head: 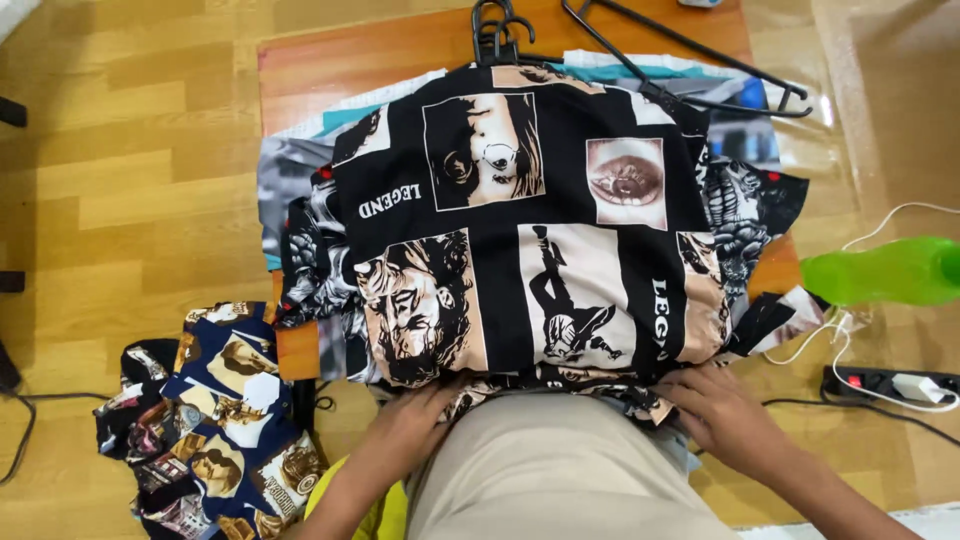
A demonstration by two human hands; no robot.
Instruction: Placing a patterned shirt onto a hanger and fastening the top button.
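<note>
A black shirt with picture panels [540, 230] lies spread flat on top of a stack of other printed shirts on a low wooden table [340, 60]. My left hand [415, 415] presses on the near hem at the left. My right hand [725, 405] rests on the near hem at the right. Both hands lie flat on the cloth with fingers spread, pinching nothing that I can see. My knees in beige trousers [555, 470] fill the bottom middle.
Black hangers [505, 35] lie at the table's far edge. A heap of printed shirts [215, 420] sits on the wooden floor at the lower left. A green bottle [885, 270], white cables and a power strip [890, 385] are on the right.
</note>
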